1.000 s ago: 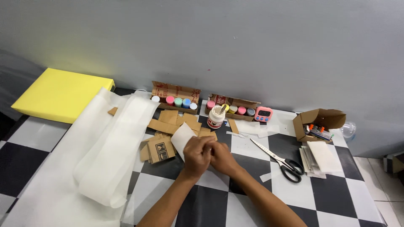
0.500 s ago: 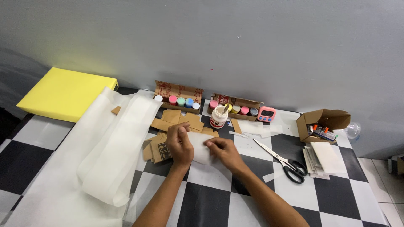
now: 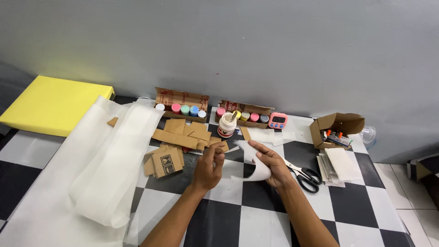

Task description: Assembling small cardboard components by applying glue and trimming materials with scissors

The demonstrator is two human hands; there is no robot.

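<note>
While the left hand (image 3: 208, 165) hovers, right fingers (image 3: 263, 153) curl around white paper (image 3: 256, 164).

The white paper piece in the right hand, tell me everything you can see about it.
The white paper piece is a thin, plain, slightly translucent-looking strip, curled so that it bows from its upper end near the cardboard scraps down to a lower edge over the black-and-white checkered surface. The right hand holds it from its right side, fingers wrapped over the curve and lifting it off the surface. The left hand is close beside it, not clearly touching. It shows no print or marks.
</note>
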